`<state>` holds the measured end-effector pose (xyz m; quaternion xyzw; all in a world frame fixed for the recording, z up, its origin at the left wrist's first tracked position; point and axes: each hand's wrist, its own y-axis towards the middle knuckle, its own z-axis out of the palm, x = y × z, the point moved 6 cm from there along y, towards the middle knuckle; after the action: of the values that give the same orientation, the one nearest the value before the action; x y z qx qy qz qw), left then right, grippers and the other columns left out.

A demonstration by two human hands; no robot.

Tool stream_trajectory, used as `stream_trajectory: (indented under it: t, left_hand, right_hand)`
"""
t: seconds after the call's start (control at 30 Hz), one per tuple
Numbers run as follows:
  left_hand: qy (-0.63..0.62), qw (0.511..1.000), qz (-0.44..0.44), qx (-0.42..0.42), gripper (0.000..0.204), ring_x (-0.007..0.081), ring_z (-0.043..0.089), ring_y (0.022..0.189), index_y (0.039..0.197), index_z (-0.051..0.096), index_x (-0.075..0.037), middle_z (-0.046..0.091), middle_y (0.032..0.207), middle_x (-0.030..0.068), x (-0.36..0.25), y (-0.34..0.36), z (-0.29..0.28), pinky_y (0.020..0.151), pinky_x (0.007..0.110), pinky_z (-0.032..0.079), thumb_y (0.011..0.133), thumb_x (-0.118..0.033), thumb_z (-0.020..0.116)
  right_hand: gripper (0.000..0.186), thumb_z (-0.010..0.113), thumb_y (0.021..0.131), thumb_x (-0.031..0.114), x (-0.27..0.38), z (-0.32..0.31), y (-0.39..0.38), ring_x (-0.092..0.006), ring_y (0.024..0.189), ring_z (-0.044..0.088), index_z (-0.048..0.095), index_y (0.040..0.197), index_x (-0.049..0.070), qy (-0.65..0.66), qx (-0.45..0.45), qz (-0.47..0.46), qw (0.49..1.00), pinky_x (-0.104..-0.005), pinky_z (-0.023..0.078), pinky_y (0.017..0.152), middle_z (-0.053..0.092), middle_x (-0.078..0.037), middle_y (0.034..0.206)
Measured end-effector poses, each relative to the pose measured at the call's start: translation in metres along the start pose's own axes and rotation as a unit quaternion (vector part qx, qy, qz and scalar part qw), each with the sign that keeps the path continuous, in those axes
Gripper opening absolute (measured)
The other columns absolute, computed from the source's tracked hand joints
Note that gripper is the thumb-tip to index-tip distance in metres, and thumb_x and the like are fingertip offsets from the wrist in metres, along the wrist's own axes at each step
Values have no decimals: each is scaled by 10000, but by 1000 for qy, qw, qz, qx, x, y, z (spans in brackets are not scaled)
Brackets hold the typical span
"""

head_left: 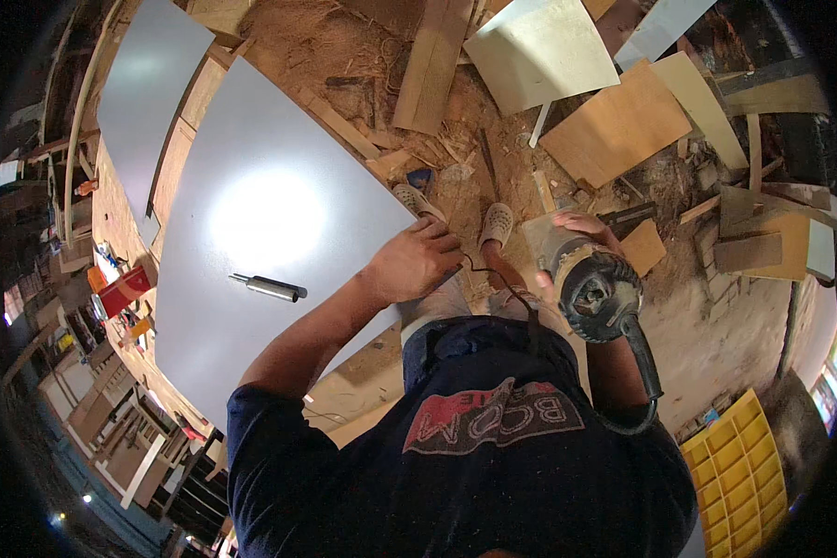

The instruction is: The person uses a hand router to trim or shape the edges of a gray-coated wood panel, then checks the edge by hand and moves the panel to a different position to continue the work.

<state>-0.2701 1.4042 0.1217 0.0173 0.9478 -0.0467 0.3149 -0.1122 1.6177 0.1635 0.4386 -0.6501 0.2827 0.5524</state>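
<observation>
My right hand (581,226) grips a dusty corded power tool (597,288) with a black top, held beside my body at the right. My left hand (420,257) is closed at the edge of a large pale grey sheet (279,353); what its fingers hold is hidden. A dark cord (507,282) runs near that hand. A small steel cylindrical piece with a thin tip (272,286) lies on the sheet, left of my left hand.
My feet (497,223) stand on a dusty floor (716,325) with scattered offcuts. Loose boards (614,121) lie ahead and right. A second grey sheet (149,84) is at the left, beside a cluttered bench (112,205). A yellow gridded panel (735,465) is at lower right.
</observation>
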Motion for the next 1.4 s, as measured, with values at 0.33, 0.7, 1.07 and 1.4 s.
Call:
stream_trajectory:
  t: [0.33, 0.7, 1.07, 1.4]
  left_hand:
    - [49, 995, -81, -41, 230, 308, 626, 1195, 1046, 756, -161, 692, 1150, 57, 42, -15, -23, 1105, 491, 478, 822, -209, 764]
    - [184, 808, -438, -350, 649, 428, 431, 1532, 1523, 573, -68, 478, 1638, 238, 219, -185, -98, 1268, 560, 352, 1043, -485, 701]
    - [195, 735, -512, -399, 849, 422, 308, 1614, 1606, 485, -83, 399, 1691, 274, 254, -260, -85, 1317, 601, 188, 1024, -693, 584]
    - [198, 717, -546, -385, 820, 417, 305, 1618, 1619, 459, -104, 392, 1700, 255, 243, -254, -92, 1312, 617, 202, 1027, -651, 609]
  right_hand:
    - [696, 967, 749, 257, -5, 32, -12, -324, 1226, 677, 607, 1300, 30, -3, 68, -83, 994, -479, 523, 1108, 714, -153, 1263]
    - [440, 830, 891, 264, -11, 112, -14, -373, 1065, 758, 677, 1228, 26, 82, 105, -154, 979, -498, 596, 976, 760, -192, 1146]
    - [580, 882, 848, 289, -21, 146, 3, -381, 1115, 743, 607, 1287, 29, 43, 139, -212, 966, -543, 584, 1029, 742, -202, 1198]
    - [718, 931, 808, 298, 3, 200, 71, -350, 1165, 704, 540, 1351, 38, 10, 156, -209, 965, -573, 511, 1150, 714, -185, 1235]
